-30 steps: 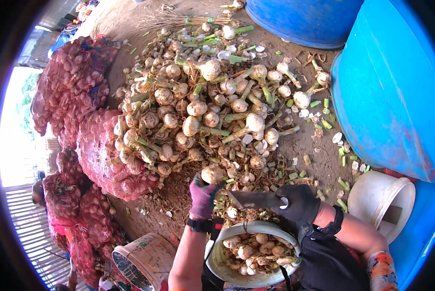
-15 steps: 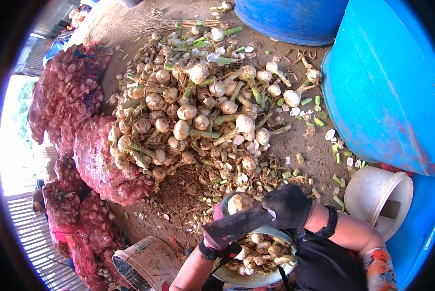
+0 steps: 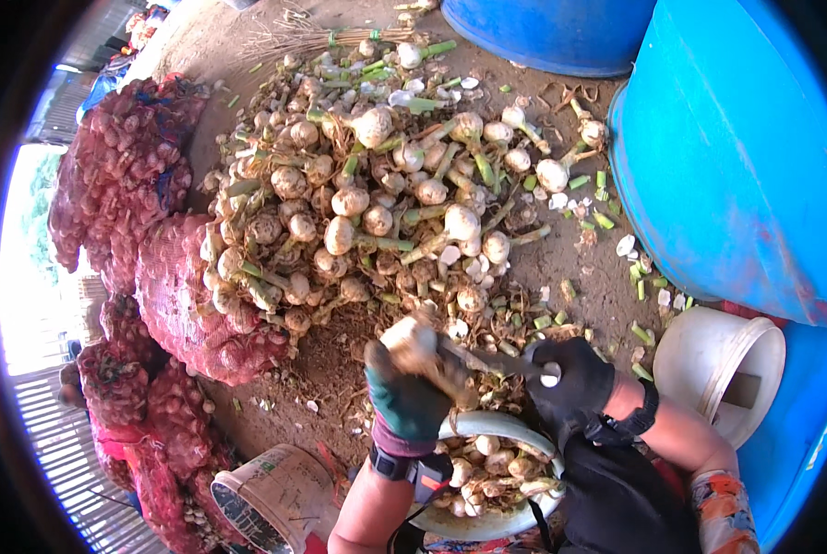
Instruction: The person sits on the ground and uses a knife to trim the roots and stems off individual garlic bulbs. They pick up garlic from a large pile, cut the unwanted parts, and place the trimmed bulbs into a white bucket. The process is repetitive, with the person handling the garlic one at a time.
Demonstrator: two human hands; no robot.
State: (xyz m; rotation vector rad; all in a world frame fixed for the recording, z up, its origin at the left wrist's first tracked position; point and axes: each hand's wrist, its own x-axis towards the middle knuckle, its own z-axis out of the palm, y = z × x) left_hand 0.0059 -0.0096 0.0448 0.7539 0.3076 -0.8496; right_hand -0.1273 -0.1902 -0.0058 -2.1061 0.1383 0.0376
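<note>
My left hand (image 3: 404, 406), in a green and maroon glove, grips a garlic bulb (image 3: 410, 340) with roots or dry skin hanging from it; bulb and fingers are smeared by motion. Wrapped in a black glove, my right hand (image 3: 569, 380) holds a knife (image 3: 484, 358). Its dark blade points left and reaches the bulb's side; I cannot tell whether it touches. Below both hands stands a pale round tub (image 3: 547, 445) with trimmed bulbs inside. Ahead lies a large garlic pile (image 3: 353, 214), many bulbs still bearing green stalks.
Red mesh sacks (image 3: 127, 175) of garlic line the left side. A dirty white bucket (image 3: 280, 485) is tilted at lower left. A white bucket (image 3: 700, 360) lies sideways at right, near a large light-blue tub (image 3: 737, 157). Behind are a dark-blue drum (image 3: 552, 32) and a twig broom (image 3: 340, 39).
My left hand has turned and moved up and left with the bulb. The blade, formerly across my left hand, has drawn back to the right and looks edge-on.
</note>
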